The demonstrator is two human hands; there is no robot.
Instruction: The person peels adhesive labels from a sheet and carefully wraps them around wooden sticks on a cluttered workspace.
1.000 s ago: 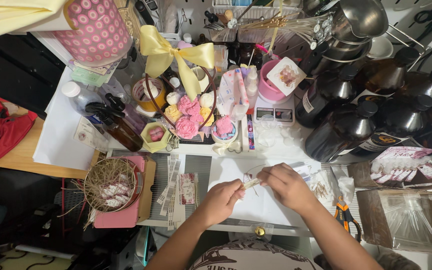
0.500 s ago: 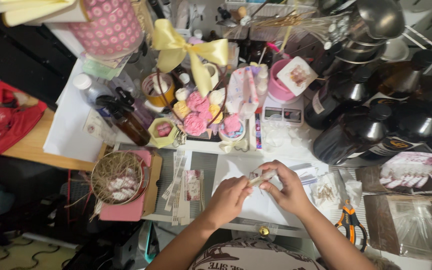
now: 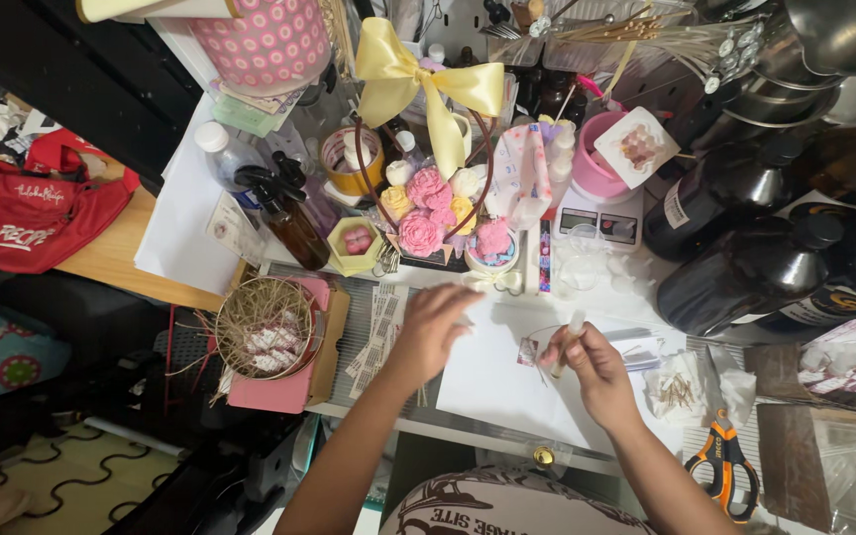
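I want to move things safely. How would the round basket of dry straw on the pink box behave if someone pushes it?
The round straw-filled basket is probably light for its size, since it holds mostly loose straw and small packets. Loose strands already stick out past its rim, so a push may scatter some. It rests on a flat pink box near the table edge, so it might slide off.

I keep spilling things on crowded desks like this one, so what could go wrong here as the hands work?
The left hand reaches toward the basket of pink and yellow flowers, close beside the brown spray bottle; a careless sweep could tip the bottle. The right hand holds a small white tube over the white sheet; anything leaking might mark it. The orange scissors lie near the right forearm, an easy snag.
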